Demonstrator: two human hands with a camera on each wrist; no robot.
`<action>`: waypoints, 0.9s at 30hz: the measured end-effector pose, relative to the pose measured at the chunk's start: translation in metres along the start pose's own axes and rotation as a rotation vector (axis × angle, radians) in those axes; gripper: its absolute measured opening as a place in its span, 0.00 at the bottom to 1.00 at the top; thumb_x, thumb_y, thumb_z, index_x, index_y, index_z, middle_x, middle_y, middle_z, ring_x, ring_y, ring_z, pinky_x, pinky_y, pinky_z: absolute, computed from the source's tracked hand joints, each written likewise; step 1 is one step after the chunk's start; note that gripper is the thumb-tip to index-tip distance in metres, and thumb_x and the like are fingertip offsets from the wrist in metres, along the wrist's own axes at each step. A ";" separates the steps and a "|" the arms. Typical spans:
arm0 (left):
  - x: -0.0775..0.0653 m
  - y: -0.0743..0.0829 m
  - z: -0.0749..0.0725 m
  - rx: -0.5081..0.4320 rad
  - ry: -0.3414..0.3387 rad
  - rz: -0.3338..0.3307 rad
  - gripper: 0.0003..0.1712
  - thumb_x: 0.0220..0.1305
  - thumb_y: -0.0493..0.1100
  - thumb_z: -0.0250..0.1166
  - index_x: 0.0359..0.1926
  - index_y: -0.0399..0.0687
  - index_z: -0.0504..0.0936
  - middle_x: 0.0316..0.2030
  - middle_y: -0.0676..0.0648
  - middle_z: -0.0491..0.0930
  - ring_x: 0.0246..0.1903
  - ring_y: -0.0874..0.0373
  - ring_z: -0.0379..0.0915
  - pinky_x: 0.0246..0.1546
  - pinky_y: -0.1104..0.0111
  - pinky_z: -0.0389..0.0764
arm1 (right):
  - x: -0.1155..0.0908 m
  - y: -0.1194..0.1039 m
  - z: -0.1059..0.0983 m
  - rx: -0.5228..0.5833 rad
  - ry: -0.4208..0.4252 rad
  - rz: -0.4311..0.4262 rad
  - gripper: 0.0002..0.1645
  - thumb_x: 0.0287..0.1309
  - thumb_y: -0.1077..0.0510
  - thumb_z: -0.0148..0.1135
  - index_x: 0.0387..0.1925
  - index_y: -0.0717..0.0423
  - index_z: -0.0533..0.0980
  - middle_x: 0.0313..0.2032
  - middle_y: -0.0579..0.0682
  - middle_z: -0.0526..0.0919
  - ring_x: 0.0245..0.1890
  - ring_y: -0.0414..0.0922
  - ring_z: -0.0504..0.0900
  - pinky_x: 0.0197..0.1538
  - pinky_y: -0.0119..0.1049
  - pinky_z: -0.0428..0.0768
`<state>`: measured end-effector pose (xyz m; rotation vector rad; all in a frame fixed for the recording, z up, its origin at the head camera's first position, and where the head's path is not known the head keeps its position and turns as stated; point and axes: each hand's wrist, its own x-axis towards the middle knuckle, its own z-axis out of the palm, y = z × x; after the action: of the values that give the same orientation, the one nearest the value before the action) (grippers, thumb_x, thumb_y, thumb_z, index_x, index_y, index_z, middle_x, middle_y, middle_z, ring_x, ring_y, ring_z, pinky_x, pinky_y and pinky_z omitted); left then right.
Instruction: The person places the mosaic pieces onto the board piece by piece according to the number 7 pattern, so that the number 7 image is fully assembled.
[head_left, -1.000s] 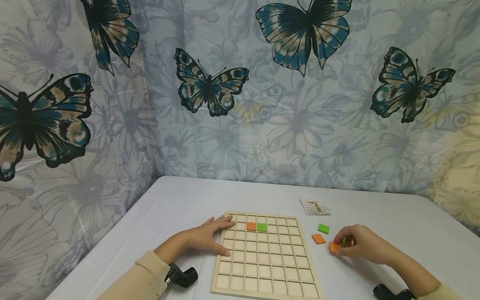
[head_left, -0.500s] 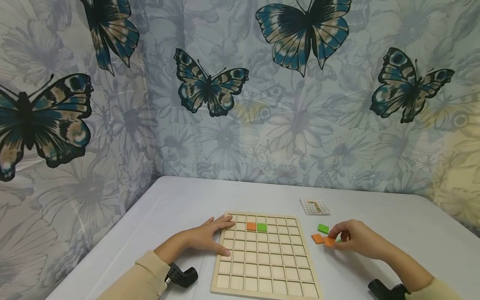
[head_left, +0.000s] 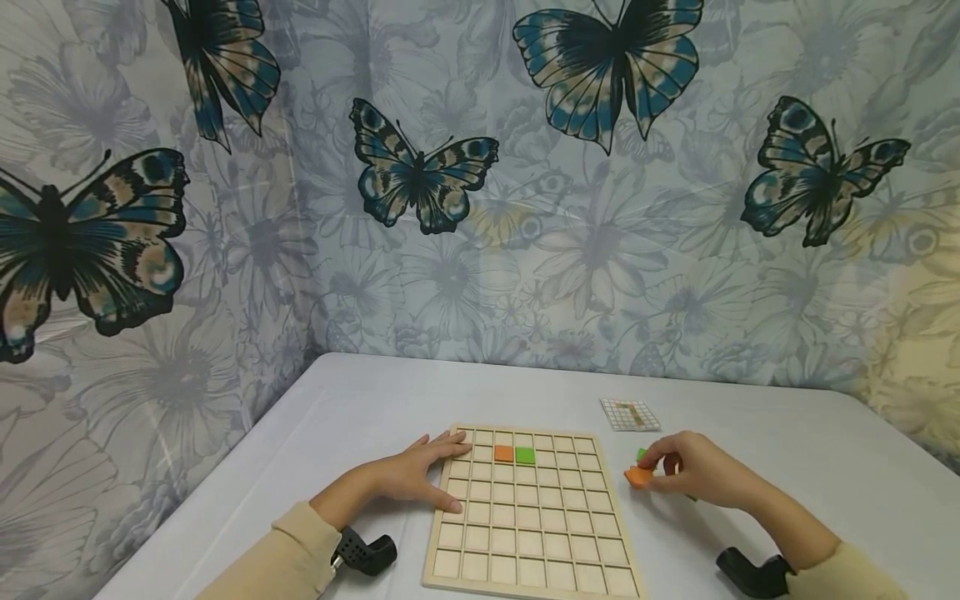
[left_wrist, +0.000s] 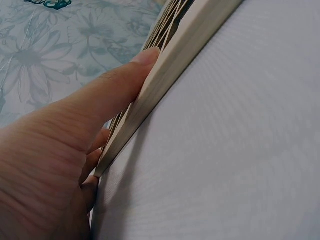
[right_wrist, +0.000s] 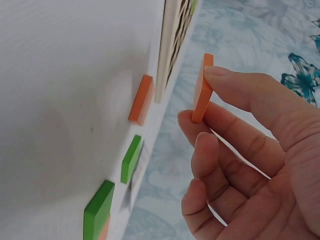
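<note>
Spread along the left edge of the wooden grid board [head_left: 527, 543], my left hand [head_left: 408, 473] rests its thumb [left_wrist: 112, 87] and fingers on the rim. An orange tile [head_left: 503, 454] and a green tile [head_left: 525, 456] sit side by side in the board's second row. My right hand [head_left: 701, 471] pinches another square orange tile [right_wrist: 202, 92] between thumb and fingers, above the table right of the board. Below it lie a loose orange tile [right_wrist: 141, 100] and a green tile [right_wrist: 131, 159]. Another green tile [right_wrist: 98, 210] is nearer, with orange partly hidden behind it.
A small card with a printed coloured grid [head_left: 630, 415] lies beyond the loose tiles. White cloth [head_left: 360, 392] covers the table. Butterfly-patterned fabric [head_left: 465, 308] hangs behind and at the left. Black wrist devices [head_left: 367, 552] hang below both wrists.
My right hand has moved left and slightly away from me with the orange tile, to over the loose tiles beside the board. My left hand has stayed in place.
</note>
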<state>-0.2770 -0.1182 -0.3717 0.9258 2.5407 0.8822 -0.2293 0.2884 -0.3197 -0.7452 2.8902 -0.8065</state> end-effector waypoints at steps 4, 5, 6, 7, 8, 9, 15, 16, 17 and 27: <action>0.000 0.000 0.000 0.002 0.004 -0.001 0.49 0.47 0.58 0.72 0.69 0.56 0.60 0.73 0.52 0.45 0.74 0.53 0.33 0.73 0.52 0.31 | 0.006 -0.003 0.002 0.001 0.002 -0.005 0.14 0.47 0.51 0.70 0.34 0.54 0.83 0.26 0.42 0.79 0.19 0.31 0.67 0.19 0.26 0.69; 0.000 0.000 -0.001 0.002 0.004 -0.001 0.49 0.47 0.58 0.72 0.69 0.57 0.60 0.73 0.52 0.45 0.74 0.53 0.33 0.73 0.52 0.31 | 0.007 -0.004 0.002 0.002 0.004 -0.006 0.15 0.46 0.50 0.70 0.35 0.55 0.83 0.26 0.42 0.79 0.19 0.31 0.67 0.19 0.26 0.69; -0.001 0.000 -0.001 0.002 0.004 -0.002 0.49 0.47 0.58 0.72 0.69 0.57 0.60 0.73 0.52 0.45 0.74 0.54 0.33 0.73 0.52 0.31 | 0.009 -0.004 0.003 0.001 0.007 -0.007 0.15 0.46 0.50 0.71 0.35 0.55 0.82 0.27 0.42 0.79 0.20 0.31 0.67 0.19 0.26 0.70; -0.001 0.000 -0.001 0.001 0.003 -0.004 0.49 0.47 0.58 0.72 0.69 0.57 0.60 0.73 0.52 0.45 0.74 0.54 0.33 0.73 0.52 0.31 | 0.010 -0.005 0.004 0.003 0.011 -0.004 0.16 0.46 0.50 0.71 0.35 0.55 0.82 0.27 0.42 0.79 0.20 0.31 0.67 0.20 0.26 0.70; -0.001 0.000 -0.001 0.001 0.003 -0.004 0.49 0.47 0.58 0.72 0.69 0.57 0.60 0.73 0.52 0.45 0.74 0.54 0.33 0.73 0.52 0.31 | 0.012 -0.005 0.004 0.007 0.013 -0.002 0.17 0.45 0.50 0.71 0.35 0.56 0.82 0.27 0.43 0.79 0.20 0.32 0.67 0.20 0.27 0.70; -0.001 0.000 -0.001 0.002 0.003 -0.004 0.49 0.47 0.58 0.72 0.69 0.57 0.60 0.73 0.52 0.45 0.74 0.54 0.33 0.73 0.52 0.31 | 0.013 -0.006 0.005 0.016 0.014 0.001 0.17 0.45 0.51 0.71 0.36 0.57 0.82 0.27 0.43 0.79 0.20 0.32 0.67 0.20 0.27 0.70; 0.000 0.000 -0.001 0.004 0.000 0.002 0.49 0.47 0.58 0.72 0.69 0.56 0.60 0.73 0.51 0.45 0.74 0.54 0.34 0.73 0.52 0.31 | 0.024 -0.009 0.008 0.032 0.009 0.001 0.14 0.47 0.56 0.70 0.37 0.58 0.82 0.30 0.45 0.82 0.21 0.33 0.69 0.21 0.27 0.72; 0.000 0.001 -0.001 0.002 0.000 0.000 0.49 0.47 0.58 0.72 0.69 0.56 0.60 0.73 0.51 0.45 0.74 0.54 0.33 0.73 0.52 0.31 | 0.026 -0.010 0.008 0.025 0.011 -0.007 0.13 0.48 0.56 0.69 0.37 0.58 0.82 0.31 0.45 0.83 0.21 0.33 0.70 0.21 0.27 0.72; 0.000 0.001 -0.001 0.002 -0.001 -0.002 0.49 0.47 0.58 0.72 0.69 0.56 0.60 0.73 0.52 0.45 0.74 0.54 0.33 0.73 0.52 0.31 | 0.027 -0.010 0.008 0.020 0.015 -0.015 0.13 0.48 0.56 0.69 0.37 0.58 0.82 0.31 0.46 0.83 0.21 0.33 0.70 0.21 0.27 0.72; -0.001 0.003 -0.001 -0.006 -0.001 -0.006 0.50 0.47 0.58 0.72 0.69 0.54 0.60 0.73 0.50 0.45 0.74 0.52 0.33 0.73 0.51 0.30 | 0.044 -0.016 0.006 -0.032 0.045 -0.041 0.13 0.49 0.56 0.69 0.36 0.59 0.82 0.32 0.45 0.83 0.22 0.33 0.69 0.23 0.27 0.72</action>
<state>-0.2752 -0.1176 -0.3685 0.9158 2.5376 0.8868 -0.2605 0.2535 -0.3134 -0.8018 2.9438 -0.7925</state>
